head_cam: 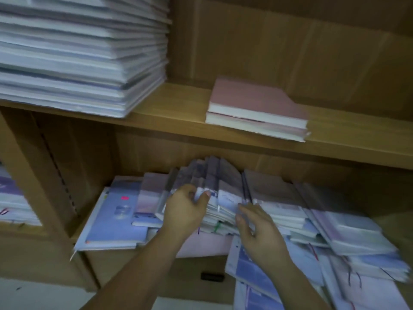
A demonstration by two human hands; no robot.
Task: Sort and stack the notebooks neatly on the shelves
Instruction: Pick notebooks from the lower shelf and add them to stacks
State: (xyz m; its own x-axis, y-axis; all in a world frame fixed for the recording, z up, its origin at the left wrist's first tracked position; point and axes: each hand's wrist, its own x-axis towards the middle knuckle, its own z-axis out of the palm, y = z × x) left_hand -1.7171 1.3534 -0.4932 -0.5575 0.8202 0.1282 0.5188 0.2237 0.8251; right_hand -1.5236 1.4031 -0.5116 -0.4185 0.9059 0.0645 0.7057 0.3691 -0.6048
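Below the pink stack (257, 108), a person's left hand (185, 209) is curling its fingers round a fanned bundle of notebooks (214, 182), likely squaring them, while the right hand (259, 229), fingers loosely spread, is apparently steadying the slumped row (312, 211).

Purple-and-white notebooks (210, 175) fan upright amid a sprawled heap (335, 231) in the lower compartment (152, 151), and two pink notebooks (257, 104) lie stacked on the upper shelf (174, 113).

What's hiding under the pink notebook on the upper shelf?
A second notebook lies under the pink notebook, resting on the wooden shelf. Only its white page edges and a pinkish rim show; its cover is hidden.
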